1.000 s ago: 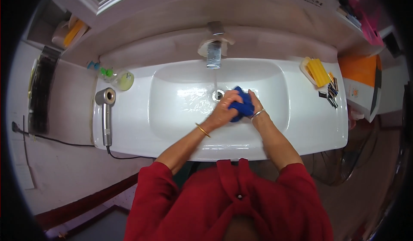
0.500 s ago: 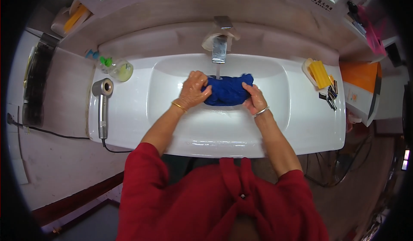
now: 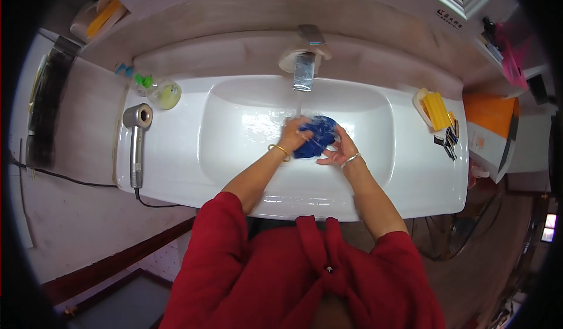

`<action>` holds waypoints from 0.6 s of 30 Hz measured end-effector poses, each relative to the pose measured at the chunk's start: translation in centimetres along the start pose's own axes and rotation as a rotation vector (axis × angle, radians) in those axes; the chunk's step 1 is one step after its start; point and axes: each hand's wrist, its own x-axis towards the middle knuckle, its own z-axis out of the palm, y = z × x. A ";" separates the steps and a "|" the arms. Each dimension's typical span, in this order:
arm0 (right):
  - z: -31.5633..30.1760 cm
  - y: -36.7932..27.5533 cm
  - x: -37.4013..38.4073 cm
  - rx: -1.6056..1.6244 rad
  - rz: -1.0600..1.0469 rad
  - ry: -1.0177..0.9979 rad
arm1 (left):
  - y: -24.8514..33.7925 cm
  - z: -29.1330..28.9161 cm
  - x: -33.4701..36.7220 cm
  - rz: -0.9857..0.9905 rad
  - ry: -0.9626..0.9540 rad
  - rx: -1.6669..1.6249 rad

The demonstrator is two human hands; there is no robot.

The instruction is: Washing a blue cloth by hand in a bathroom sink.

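A wet blue cloth (image 3: 317, 136), bunched into a rounded bundle, is between my two hands low over the white sink (image 3: 240, 153). My left hand (image 3: 294, 135), wearing a gold bangle, is closed on the cloth's left side; its fingers are partly smeared by motion. At the right edge, my right hand (image 3: 345, 146), with a silver bangle, cups the cloth between thumb and fingers, some fingertips showing below it. Water runs from the chrome faucet (image 3: 304, 71) just behind the left hand and splashes around the cloth.
On the left ledge lie a grey hair dryer (image 3: 137, 144) with a cord and a clear pump bottle (image 3: 167, 96). The right ledge holds a yellow ridged bar (image 3: 434, 110) in a dish and several small dark items (image 3: 450, 138). An orange-and-white box (image 3: 489, 123) stands beyond.
The cloth has gone from a wide, stretched roll to a compact bundle, lower and slightly right. My left hand has moved right and down, closer to my right hand.
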 end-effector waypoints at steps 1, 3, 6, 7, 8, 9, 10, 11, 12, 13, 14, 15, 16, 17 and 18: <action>0.3 -0.3 -0.4 0.039 0.037 -0.029 | 1.4 0.3 -0.5 0.028 -0.065 -0.089; -3.3 -0.4 2.2 0.188 0.024 -0.266 | 6.4 2.6 -1.9 0.182 -0.040 -0.130; -3.0 1.1 1.6 0.445 0.105 -0.834 | 12.3 2.6 -5.2 0.333 -0.012 -0.207; -3.1 1.9 1.8 0.444 0.097 -0.827 | 13.8 2.7 -5.8 0.406 0.045 -0.015; -3.4 2.6 2.4 0.388 -0.062 -0.792 | 14.7 2.7 -5.9 0.475 0.108 0.182; -3.1 3.2 2.9 0.327 -0.213 -0.758 | 13.1 2.6 -5.0 0.476 0.115 0.181; -2.1 3.4 2.9 0.258 -0.217 -0.417 | 9.6 2.3 -3.6 0.446 0.149 0.191; 0.3 3.2 0.9 0.314 -0.063 -0.271 | 6.5 1.0 -2.5 0.408 0.190 0.206; 2.3 2.4 -1.8 0.255 -0.057 -0.183 | 4.9 -0.5 -1.9 0.314 0.154 0.270; 3.2 1.6 -3.4 0.200 -0.055 -0.094 | 3.8 -2.0 -1.5 0.224 0.112 0.333; 2.5 1.3 -3.2 0.279 -0.137 -0.264 | 2.9 -2.8 -1.1 0.302 0.177 0.314; 2.8 0.7 -3.7 0.287 -0.139 -0.260 | 2.0 -3.9 -1.1 0.369 0.244 0.300; 3.6 -0.4 -4.4 0.111 -0.306 -0.237 | 1.7 -5.6 -1.3 0.372 0.229 0.348; 3.8 -1.1 -4.9 -0.064 -0.475 -0.202 | 2.1 -7.0 -1.5 0.381 0.207 0.390; 3.4 -1.2 -4.4 -0.215 -0.547 -0.108 | 2.4 -8.2 -1.7 0.342 0.180 0.383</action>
